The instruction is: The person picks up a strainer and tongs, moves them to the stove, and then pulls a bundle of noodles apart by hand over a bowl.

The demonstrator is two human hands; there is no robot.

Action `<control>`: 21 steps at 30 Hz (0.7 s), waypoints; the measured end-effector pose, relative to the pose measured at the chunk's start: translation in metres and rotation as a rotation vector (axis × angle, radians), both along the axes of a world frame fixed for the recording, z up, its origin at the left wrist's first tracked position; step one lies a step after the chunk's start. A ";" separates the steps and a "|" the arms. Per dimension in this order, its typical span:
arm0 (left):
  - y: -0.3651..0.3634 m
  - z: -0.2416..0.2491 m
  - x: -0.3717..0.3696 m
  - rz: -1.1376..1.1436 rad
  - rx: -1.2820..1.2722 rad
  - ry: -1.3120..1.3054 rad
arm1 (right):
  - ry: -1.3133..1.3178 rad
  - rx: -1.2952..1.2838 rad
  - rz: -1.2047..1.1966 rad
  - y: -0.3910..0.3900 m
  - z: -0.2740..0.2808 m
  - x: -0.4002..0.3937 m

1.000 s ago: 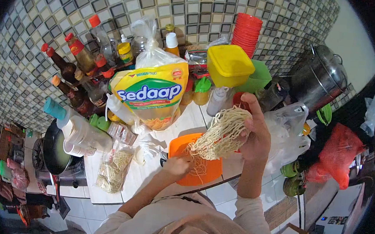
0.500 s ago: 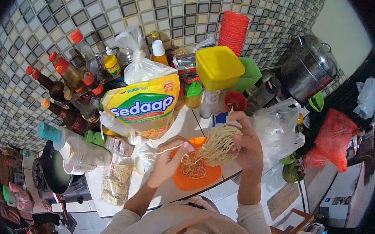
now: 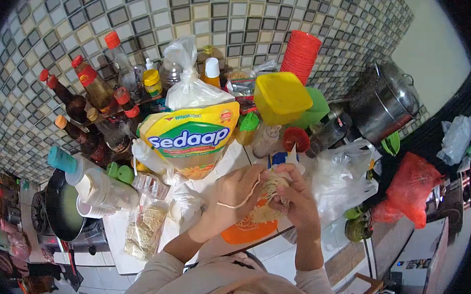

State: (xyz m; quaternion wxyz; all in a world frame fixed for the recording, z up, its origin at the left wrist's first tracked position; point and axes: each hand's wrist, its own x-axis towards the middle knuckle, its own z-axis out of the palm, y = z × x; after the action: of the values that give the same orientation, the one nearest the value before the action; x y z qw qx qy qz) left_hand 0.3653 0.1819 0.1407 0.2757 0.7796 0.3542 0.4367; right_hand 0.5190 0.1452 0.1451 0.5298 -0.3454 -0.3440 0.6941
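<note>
My right hand (image 3: 301, 202) grips a bundle of pale, wavy dried noodles (image 3: 278, 189), with part of it hidden by the fingers. Right beside it, my left hand (image 3: 231, 193) is closed, its fingertips turned toward the bundle. A loose noodle strand (image 3: 242, 202) trails from the left fingers across the back of that hand. Beneath both hands lies an orange tray (image 3: 240, 235), partly covered by them, with loose noodles (image 3: 261, 213) on it. To the left, a clear bag of noodle cakes (image 3: 145, 231) rests on the white counter.
Behind the hands stand a yellow Sedaap bag (image 3: 189, 138), a yellow container (image 3: 282, 98) and stacked red cups (image 3: 301, 56). A white plastic bag (image 3: 342, 176) is at right. Sauce bottles (image 3: 95, 85) and a pan (image 3: 65, 206) are at left.
My two hands have come together, the left moving right to the noodle bundle. The bundle has turned and is more covered by my fingers. The camera view has shifted slightly.
</note>
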 end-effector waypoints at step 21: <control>-0.012 0.008 0.011 0.129 0.097 0.104 | -0.250 0.127 0.141 -0.012 -0.019 -0.005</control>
State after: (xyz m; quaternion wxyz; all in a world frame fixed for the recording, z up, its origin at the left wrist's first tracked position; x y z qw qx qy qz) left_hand 0.3759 0.1704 0.1492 0.1900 0.7892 0.3959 0.4294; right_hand 0.5141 0.1333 0.1260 0.4534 -0.3700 -0.4740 0.6579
